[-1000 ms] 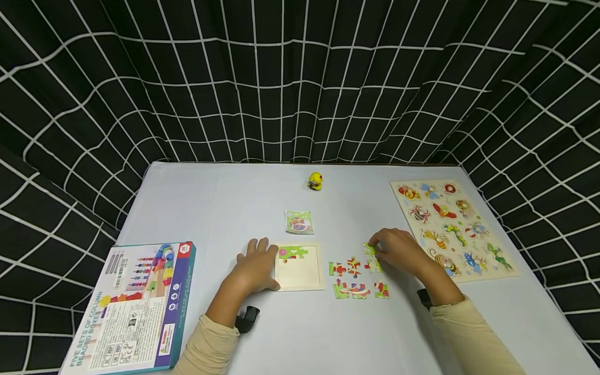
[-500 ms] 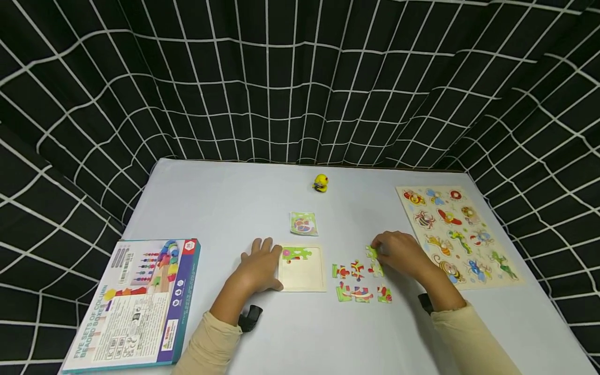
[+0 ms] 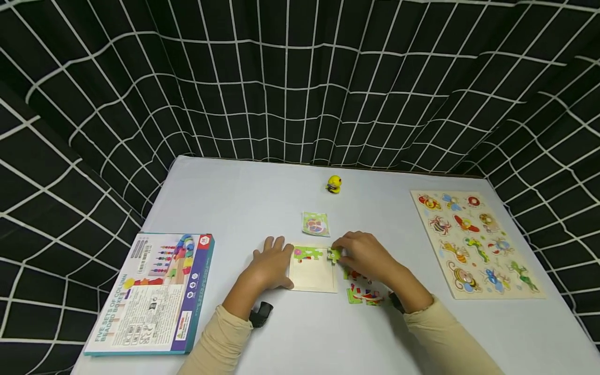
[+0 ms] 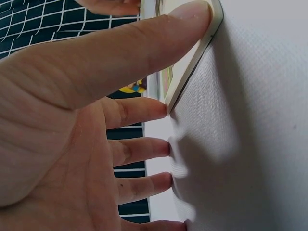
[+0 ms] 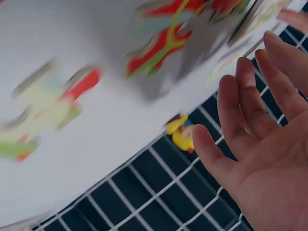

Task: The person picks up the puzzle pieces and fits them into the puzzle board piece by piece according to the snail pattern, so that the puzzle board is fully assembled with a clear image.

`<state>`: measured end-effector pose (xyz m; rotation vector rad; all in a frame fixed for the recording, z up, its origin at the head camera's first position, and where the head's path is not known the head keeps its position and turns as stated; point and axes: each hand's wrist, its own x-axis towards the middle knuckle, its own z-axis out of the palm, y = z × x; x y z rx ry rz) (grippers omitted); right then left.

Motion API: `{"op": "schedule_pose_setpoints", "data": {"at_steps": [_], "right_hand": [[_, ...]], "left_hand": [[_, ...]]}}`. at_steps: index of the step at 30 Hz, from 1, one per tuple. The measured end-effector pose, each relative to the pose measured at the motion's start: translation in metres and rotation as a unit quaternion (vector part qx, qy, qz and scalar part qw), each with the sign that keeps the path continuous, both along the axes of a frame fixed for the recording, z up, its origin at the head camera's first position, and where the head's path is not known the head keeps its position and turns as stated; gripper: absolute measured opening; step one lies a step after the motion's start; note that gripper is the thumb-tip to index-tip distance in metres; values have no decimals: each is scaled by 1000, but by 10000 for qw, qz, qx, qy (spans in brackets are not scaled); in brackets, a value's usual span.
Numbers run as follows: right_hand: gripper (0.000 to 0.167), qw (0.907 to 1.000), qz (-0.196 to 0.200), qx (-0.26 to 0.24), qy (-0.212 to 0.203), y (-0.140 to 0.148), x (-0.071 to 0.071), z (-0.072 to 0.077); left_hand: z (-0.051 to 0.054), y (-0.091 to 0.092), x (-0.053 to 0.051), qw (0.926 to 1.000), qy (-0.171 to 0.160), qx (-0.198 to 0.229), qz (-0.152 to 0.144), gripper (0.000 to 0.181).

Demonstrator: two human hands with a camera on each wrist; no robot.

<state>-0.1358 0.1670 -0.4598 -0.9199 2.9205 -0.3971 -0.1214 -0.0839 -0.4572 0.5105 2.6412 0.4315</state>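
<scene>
White table (image 3: 304, 333): board (image 3: 311, 276) steadied by spread left hand (image 3: 271, 265), piece (image 3: 334, 255) pinched by right hand (image 3: 367, 256), seemingly for fitting; alignment needed.

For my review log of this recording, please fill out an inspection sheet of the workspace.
Surface: white table.
Job's things: puzzle tray with placed pieces along its far side; loose pieces to its right, partly hidden.
Clutter: picture card, yellow toy, insect board, bead-set box.
Hands: left hand touches the tray's left edge; right hand pinches a green piece near its far right corner.
Cables: nothing seen.
Surroundings: black curtain with white grid lines.
</scene>
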Motion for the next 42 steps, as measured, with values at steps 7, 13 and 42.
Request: {"op": "schedule_pose_setpoints", "data": {"at_steps": [7, 13, 42], "right_hand": [[25, 9999, 36, 73, -75, -15, 1, -6], [23, 9995, -25, 300, 22, -20, 2, -9], [29, 9990, -134, 345, -251, 14, 27, 0]], "left_hand": [[-2, 2, 1, 9999, 71, -59, -58, 89], [-5, 2, 2, 10000, 43, 1, -32, 89], [-4, -1, -1, 10000, 12, -29, -66, 88]]}}
